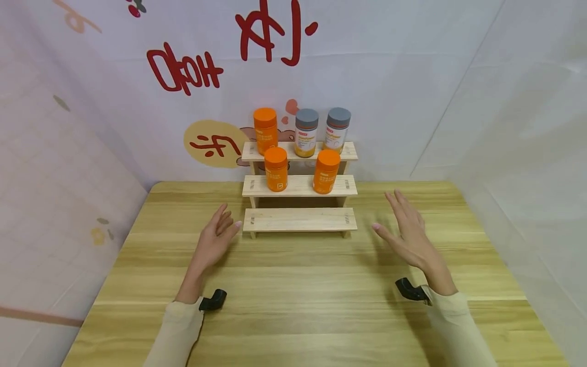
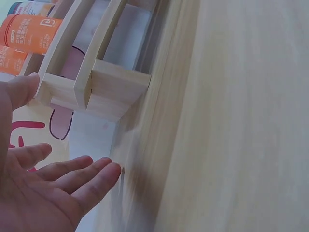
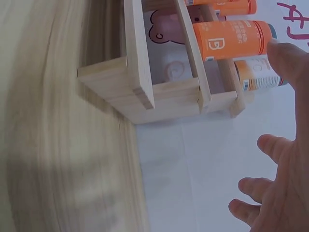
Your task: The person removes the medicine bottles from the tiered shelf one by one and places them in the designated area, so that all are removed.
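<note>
A three-tier wooden rack (image 1: 298,220) stands at the back of the table. On its top tier are an orange bottle (image 1: 266,131) at the left and two white bottles with grey lids, one in the middle (image 1: 306,133) and one at the right (image 1: 337,130). The middle tier bears two orange bottles, one left (image 1: 276,170) and one right (image 1: 326,172); the lowest tier is bare. My left hand (image 1: 215,238) hovers just left of the rack, fingers loosely bent, holding nothing. To the right, my right hand (image 1: 407,233) is spread above the table, apart from the rack, also holding nothing.
The wood-grain table (image 1: 302,306) extends in front of the rack. A white printed cloth (image 1: 376,76) hangs directly behind it, with more cloth at both sides. Black wrist mounts, left (image 1: 213,300) and right (image 1: 409,290), stick out from the sleeves.
</note>
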The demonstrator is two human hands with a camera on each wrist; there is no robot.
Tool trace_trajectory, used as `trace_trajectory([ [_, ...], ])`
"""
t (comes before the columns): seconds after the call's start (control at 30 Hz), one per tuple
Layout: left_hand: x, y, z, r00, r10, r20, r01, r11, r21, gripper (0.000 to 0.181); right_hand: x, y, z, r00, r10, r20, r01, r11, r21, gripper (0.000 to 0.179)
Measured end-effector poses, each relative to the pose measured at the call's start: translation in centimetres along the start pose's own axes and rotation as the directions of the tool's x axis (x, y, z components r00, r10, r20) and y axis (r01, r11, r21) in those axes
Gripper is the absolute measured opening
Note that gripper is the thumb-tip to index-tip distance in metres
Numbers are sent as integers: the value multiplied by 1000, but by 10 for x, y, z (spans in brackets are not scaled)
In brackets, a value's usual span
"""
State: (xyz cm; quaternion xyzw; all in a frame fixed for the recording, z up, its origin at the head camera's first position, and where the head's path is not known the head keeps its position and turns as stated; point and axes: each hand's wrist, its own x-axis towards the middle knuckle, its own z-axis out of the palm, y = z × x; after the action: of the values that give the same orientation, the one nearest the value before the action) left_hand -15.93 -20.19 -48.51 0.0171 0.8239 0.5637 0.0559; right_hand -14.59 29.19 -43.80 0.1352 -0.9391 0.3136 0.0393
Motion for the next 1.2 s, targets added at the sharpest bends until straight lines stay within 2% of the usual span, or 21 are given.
trace_trajectory([
  [0.13,3,1,4,1000,8,5,-7,998,-56,83,4,-3,2,1000,6,6,-6,1000,21,85],
  [0.37,11,0,10,1000,-24,5,25,985,-170,80,13,-10,6,1000,0,7,0,996,89,84],
  [0.57,17,1,15,999,-45,-7,43,979,-198,76,19,-16,6,1000,-14,0,14,992,129,84],
  [0.67,20,2,18,998,-61,-6,58,969,-238,72,22,-19,6,1000,-19,-6,20,990,139,83],
  [0.9,27,0,24,991,-131,19,129,916,-380,64,28,-23,7,1000,-19,-11,21,989,146,82],
  [1.0,29,-4,25,990,-139,35,140,891,-431,64,31,-25,8,1000,-26,-17,29,987,155,82],
  [1.2,36,-14,23,988,-120,96,153,815,-559,65,37,-31,11,999,-30,-25,34,985,168,82],
])
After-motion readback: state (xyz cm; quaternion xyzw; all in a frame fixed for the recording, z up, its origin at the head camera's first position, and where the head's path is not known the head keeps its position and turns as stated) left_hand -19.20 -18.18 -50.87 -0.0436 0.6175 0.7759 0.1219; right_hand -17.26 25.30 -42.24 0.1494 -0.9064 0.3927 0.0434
